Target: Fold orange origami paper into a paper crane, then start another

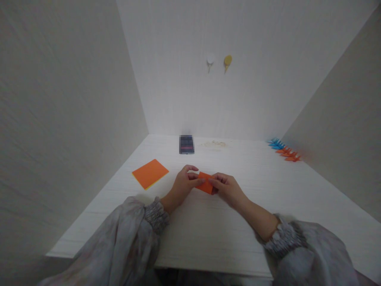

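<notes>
Between my two hands is a small folded piece of orange paper (205, 187), held just above the white table. My left hand (188, 180) pinches its left side with the thumb on top. On the right side, my right hand (224, 186) grips the paper between thumb and fingers. Some fingertips are hidden behind the paper. To the left of my left hand lies a stack of orange paper sheets (150, 174), with a yellow edge showing along its lower side.
Folded blue paper figures (276, 143) and orange paper figures (288, 153) stand in a row at the back right. A dark blurred rectangular object (186, 144) is near the back wall. White and yellow hooks (228, 60) hang on that wall. Side walls enclose the white table (220, 234).
</notes>
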`<state>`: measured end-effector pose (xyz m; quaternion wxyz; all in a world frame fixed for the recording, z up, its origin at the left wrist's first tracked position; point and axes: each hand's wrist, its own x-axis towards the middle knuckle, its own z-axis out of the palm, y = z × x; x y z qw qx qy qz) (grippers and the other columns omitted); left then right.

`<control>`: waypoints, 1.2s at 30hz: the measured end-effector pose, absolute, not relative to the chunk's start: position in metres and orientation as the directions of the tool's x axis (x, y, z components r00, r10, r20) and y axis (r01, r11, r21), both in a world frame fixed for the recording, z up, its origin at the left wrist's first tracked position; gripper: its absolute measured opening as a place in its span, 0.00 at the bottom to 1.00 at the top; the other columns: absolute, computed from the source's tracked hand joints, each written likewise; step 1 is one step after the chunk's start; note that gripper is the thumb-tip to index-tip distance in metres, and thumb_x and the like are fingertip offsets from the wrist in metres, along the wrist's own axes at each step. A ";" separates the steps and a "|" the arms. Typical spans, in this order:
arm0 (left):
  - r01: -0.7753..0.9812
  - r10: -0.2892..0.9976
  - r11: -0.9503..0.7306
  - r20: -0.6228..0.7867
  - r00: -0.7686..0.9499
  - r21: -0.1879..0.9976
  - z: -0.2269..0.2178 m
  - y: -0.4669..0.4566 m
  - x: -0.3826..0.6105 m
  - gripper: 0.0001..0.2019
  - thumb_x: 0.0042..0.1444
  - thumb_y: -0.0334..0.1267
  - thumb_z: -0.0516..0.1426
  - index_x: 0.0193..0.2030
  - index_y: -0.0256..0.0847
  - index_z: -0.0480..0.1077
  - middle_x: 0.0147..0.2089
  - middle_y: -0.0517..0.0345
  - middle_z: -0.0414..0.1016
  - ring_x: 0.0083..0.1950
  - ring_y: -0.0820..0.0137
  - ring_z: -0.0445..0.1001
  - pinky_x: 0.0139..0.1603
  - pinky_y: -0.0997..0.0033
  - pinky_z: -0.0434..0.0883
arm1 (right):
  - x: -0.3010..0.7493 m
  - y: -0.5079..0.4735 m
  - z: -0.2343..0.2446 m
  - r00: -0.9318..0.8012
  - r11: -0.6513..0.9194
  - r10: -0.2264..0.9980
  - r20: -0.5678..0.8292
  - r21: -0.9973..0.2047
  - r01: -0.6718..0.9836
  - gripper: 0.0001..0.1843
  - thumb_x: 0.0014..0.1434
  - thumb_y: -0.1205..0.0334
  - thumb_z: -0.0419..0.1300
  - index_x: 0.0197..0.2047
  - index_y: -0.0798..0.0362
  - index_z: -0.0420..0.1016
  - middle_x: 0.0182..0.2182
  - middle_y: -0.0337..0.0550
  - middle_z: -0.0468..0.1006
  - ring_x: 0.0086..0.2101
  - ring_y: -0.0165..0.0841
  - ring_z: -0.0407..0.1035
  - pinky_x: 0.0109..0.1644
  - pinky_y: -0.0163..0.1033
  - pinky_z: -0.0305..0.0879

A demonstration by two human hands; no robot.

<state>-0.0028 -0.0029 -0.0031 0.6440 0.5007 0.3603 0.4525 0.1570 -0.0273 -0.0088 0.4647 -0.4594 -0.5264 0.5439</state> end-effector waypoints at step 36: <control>0.007 0.860 0.013 -0.015 0.510 1.000 -0.011 -0.007 -0.001 0.22 0.37 0.33 0.63 0.36 0.38 0.56 0.24 0.59 0.74 0.21 0.76 0.68 0.22 0.80 0.60 | 0.155 -0.029 -0.004 -0.159 -0.005 0.987 -0.026 -0.992 0.129 0.08 0.43 0.59 0.62 0.23 0.55 0.70 0.18 0.35 0.70 0.21 0.26 0.61 0.25 0.33 0.55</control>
